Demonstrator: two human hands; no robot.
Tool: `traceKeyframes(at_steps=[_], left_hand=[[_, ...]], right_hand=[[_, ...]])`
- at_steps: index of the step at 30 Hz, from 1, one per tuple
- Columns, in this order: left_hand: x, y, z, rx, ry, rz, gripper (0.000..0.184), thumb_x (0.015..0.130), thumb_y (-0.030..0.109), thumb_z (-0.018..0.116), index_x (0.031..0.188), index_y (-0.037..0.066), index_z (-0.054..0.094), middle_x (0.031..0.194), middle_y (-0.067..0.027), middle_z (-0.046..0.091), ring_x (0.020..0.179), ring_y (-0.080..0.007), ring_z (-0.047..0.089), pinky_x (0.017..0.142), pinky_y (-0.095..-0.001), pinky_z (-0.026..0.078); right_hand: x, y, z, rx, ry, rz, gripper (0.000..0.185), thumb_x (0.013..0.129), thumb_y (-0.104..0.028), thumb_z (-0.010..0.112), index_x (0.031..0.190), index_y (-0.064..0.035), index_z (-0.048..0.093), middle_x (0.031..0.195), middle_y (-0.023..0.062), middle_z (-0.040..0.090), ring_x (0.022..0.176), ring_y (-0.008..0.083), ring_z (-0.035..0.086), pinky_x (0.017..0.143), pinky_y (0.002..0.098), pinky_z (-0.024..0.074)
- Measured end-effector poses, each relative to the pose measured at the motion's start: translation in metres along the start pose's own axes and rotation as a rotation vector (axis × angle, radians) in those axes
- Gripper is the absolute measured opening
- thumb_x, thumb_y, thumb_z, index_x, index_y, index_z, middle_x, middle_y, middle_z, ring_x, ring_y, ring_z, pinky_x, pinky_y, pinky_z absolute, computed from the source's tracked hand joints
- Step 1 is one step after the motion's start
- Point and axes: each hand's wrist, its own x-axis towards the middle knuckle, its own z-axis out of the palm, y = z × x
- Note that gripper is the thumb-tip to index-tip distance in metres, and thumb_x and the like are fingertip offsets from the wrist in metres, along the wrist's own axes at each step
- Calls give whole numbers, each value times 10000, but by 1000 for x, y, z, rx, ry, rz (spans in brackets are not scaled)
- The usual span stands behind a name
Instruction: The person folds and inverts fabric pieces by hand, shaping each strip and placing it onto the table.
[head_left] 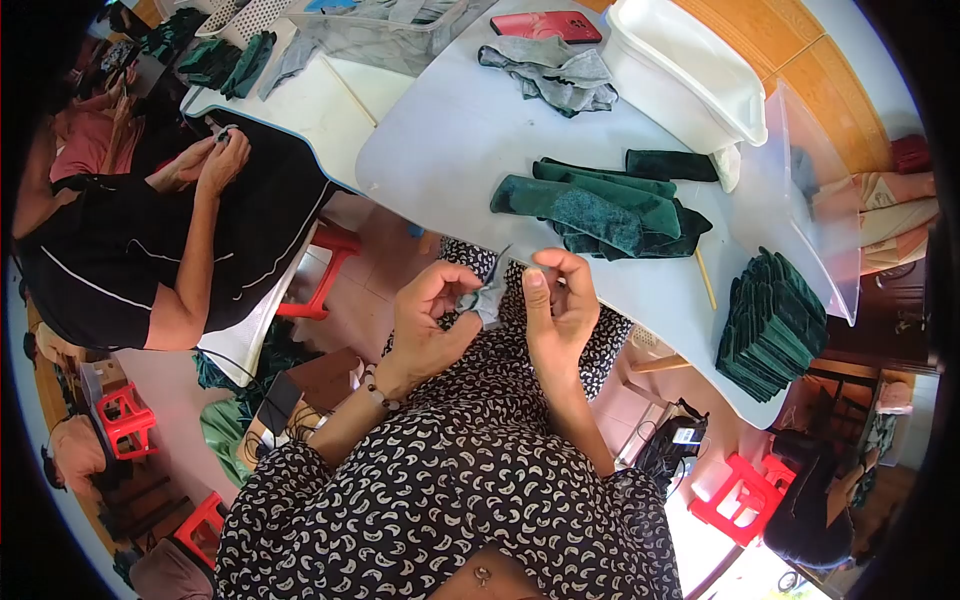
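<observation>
My left hand (440, 318) is closed on a small piece of grey and dark green fabric (487, 303), held above my lap near the table's front edge. To its right, my right hand (560, 305) is raised with its thumb and index finger close together by the top of the piece; whether anything thin is between them is too small to tell. A thin dark pointed tip rises from the fabric between the hands. Beyond them, dark green velvet pieces (590, 205) lie loosely piled on the white table (430, 150).
A stack of folded green pieces (770, 325) sits at the table's right end. Further back are a grey cloth (550, 72), a red phone (545, 27) and a white bin (685, 75). A co-worker in black (170, 240) sits at the left; a red stool (325, 270) stands nearby.
</observation>
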Motion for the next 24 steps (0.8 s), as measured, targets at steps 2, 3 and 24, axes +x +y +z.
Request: traceKeyframes(at_steps=[2, 3, 24], left_hand=[[-1, -5, -3, -5, 50, 50, 297, 782, -105, 603, 1064, -18, 562, 1003, -28, 546, 897, -73, 556, 797, -207, 480], [-1, -4, -3, -5, 51, 50, 297, 782, -105, 603, 1064, -18, 562, 1003, -28, 546, 897, -73, 556, 797, -207, 480], [-5, 3, 9, 89, 97, 146, 288, 776, -29, 620, 1041, 24, 521, 922, -18, 480, 791, -72, 459, 681, -203, 426]], right_hand=[[-4, 5, -4, -86, -24, -130, 102, 930, -88, 698, 969, -33, 622, 870, 0, 583, 692, 55, 473, 597, 199, 393], [-6, 4, -4, -170, -48, -260, 112, 905, -76, 719, 964, -35, 632, 890, 29, 603, 681, 72, 491, 577, 207, 399], [-12, -5, 3, -404, -202, -704, 123, 834, -45, 729, 897, -43, 623, 858, 86, 638, 764, 261, 557, 688, 352, 451]])
